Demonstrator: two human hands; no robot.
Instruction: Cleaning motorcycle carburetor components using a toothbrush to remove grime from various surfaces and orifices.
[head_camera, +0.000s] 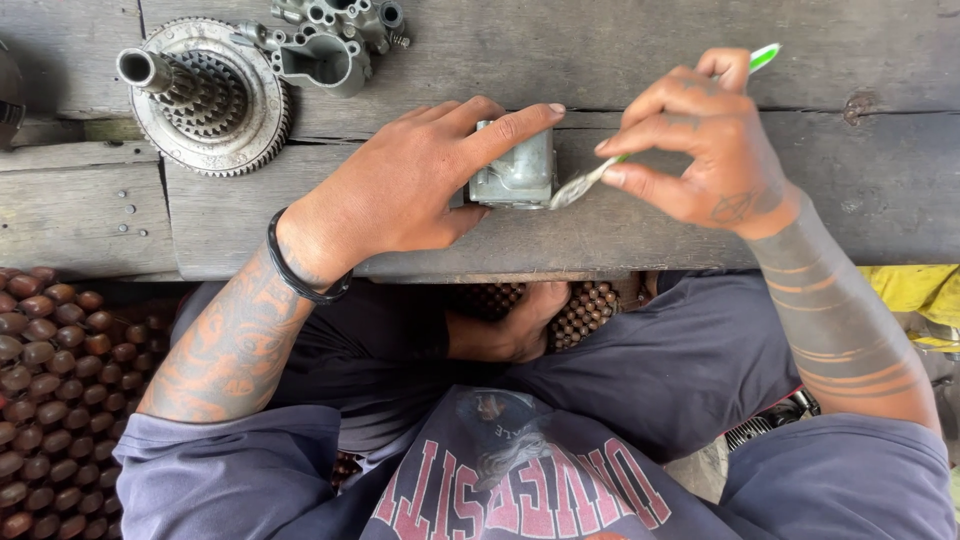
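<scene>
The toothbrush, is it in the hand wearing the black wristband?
No, the right hand holds the toothbrush; the wristband is on the left hand.

Soft, even daylight fills the view — bright enough, with no hard glare. The wooden surface (620, 60) reads sharp, its grain clear. Only faint shadows sit under the left hand (420, 185) and right hand (690, 140). The space beneath the surface falls dim — detail there is lost.
</scene>
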